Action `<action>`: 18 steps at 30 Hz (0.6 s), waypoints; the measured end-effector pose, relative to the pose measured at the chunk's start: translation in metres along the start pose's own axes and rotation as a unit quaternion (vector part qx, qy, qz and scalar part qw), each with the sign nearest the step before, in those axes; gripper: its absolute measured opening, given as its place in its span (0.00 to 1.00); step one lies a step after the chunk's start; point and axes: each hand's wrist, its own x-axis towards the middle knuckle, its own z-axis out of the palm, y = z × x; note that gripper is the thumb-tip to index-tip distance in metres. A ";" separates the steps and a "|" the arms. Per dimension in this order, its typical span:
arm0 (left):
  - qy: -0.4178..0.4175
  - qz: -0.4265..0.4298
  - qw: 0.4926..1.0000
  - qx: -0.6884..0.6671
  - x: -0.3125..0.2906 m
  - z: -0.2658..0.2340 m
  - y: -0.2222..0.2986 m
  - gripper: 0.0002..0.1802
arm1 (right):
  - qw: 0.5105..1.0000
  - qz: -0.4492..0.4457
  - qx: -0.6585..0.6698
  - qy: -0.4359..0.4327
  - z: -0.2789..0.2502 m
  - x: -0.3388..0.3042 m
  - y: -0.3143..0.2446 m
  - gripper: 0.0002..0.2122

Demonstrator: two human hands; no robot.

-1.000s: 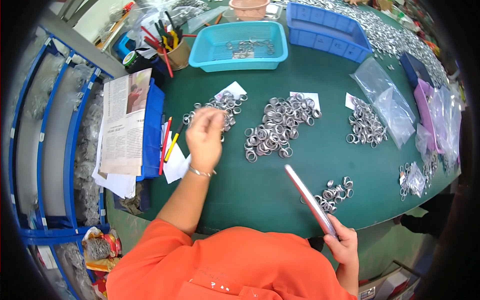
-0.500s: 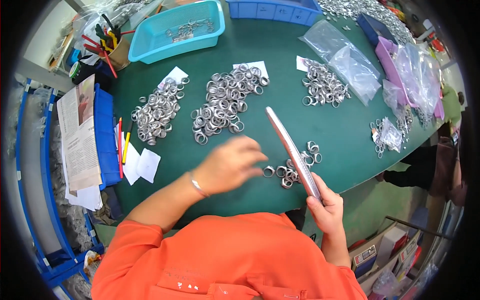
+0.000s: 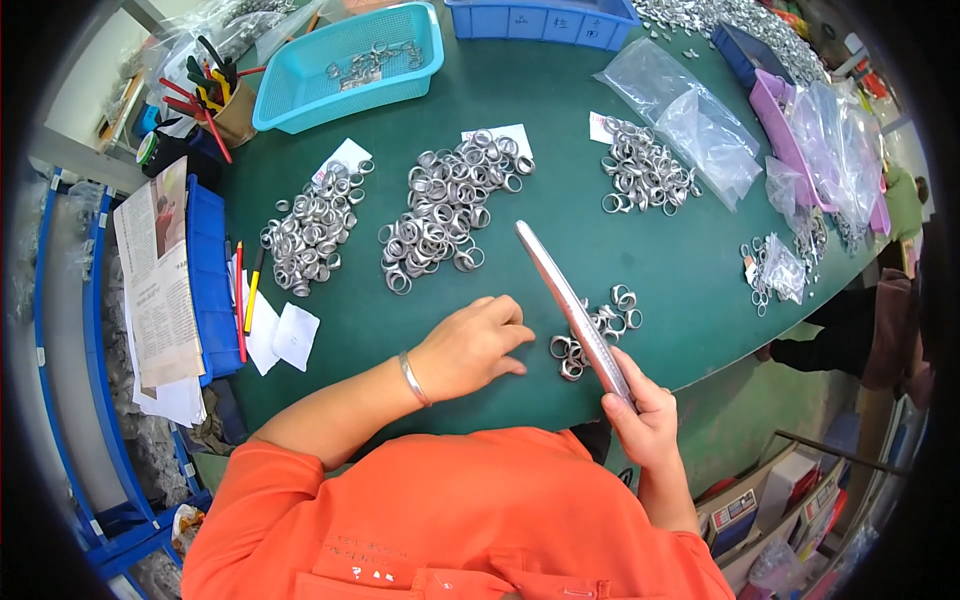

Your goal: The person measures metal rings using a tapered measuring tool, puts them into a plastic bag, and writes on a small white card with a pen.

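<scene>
Four heaps of metal rings (image 3: 440,215) on green table (image 3: 560,130); right hand (image 3: 645,420) gripping one tapered mandrel (image 3: 572,308), left hand (image 3: 470,345) loosely curled, empty, beside small heap (image 3: 590,335).

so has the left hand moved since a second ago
Yes. The left hand has come back from the left pile of rings toward the person, and now rests on the green table beside the small ring cluster.

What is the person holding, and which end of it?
The right hand grips a long tapered metal rod by its lower, thicker end. The left hand rests on the green table by a small heap of rings; whether it pinches one cannot be told.
</scene>
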 end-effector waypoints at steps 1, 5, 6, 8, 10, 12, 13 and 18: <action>-0.008 0.018 0.997 0.072 0.000 0.002 0.000 0.13 | 1.000 -0.002 -0.001 -0.001 0.000 0.001 0.000 0.22; 0.009 -0.048 0.999 0.004 -0.007 -0.004 -0.007 0.11 | 1.000 -0.005 -0.014 0.011 0.002 0.000 -0.001 0.22; 0.008 -0.049 0.999 0.008 -0.008 -0.005 -0.008 0.11 | 1.000 -0.007 -0.011 0.010 0.001 0.000 0.000 0.22; 0.083 -0.207 0.946 -0.236 -0.009 -0.009 -0.012 0.09 | 1.000 0.002 -0.020 0.009 0.001 -0.001 0.002 0.22; 0.142 -0.264 0.835 -0.461 -0.011 -0.016 -0.015 0.07 | 1.000 0.009 -0.017 0.000 0.001 -0.002 0.001 0.22; 0.169 -0.286 0.783 -0.526 -0.014 -0.022 -0.018 0.06 | 1.000 0.013 -0.014 -0.011 0.003 -0.001 0.000 0.22; 0.198 -0.284 0.744 -0.571 -0.015 -0.023 -0.020 0.07 | 1.000 0.004 -0.017 -0.017 0.004 -0.001 0.000 0.22; 0.220 -0.237 0.640 -0.697 -0.018 -0.030 -0.018 0.10 | 0.995 -0.043 -0.065 -0.068 0.007 0.000 0.000 0.22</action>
